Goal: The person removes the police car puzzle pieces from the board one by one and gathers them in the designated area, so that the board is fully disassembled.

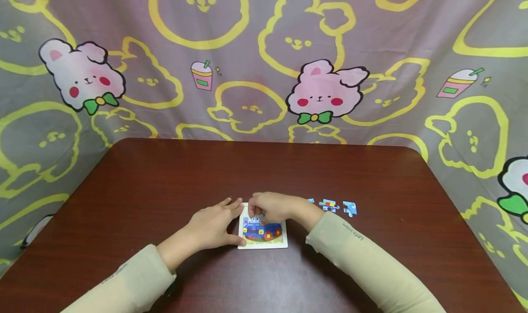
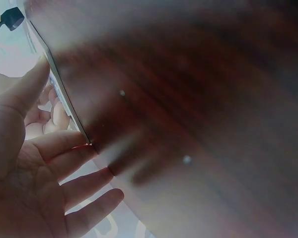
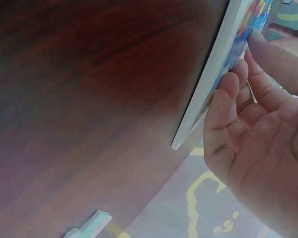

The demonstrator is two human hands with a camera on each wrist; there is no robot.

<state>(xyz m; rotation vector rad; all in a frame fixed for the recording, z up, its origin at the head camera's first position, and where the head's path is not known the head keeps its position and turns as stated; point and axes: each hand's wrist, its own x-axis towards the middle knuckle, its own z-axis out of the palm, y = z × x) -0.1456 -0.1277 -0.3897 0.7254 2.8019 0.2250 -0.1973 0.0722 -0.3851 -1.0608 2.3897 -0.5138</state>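
Note:
A small jigsaw puzzle board point(image 1: 264, 245) with a white frame lies on the table, showing a blue vehicle with eyes and red wheels. Along its left side rests my left hand point(image 1: 214, 226), fingers spread and fairly straight; the thumb touches the lower left corner and the forefinger is at the upper left. Over the board's upper part, my right hand point(image 1: 270, 207) has its fingers curled down, thumb and forefinger pinching a puzzle piece at the picture surface. That piece is mostly hidden by the fingers. In the right wrist view the thumb tip point(image 3: 258, 43) meets the blue picture.
To the right of the board lie loose puzzle pieces: one with red and yellow point(image 1: 329, 205), a light blue one point(image 1: 350, 208), and another point(image 1: 311, 200) partly behind the right wrist. A patterned curtain point(image 1: 247, 52) surrounds the dark wooden table point(image 1: 185, 171).

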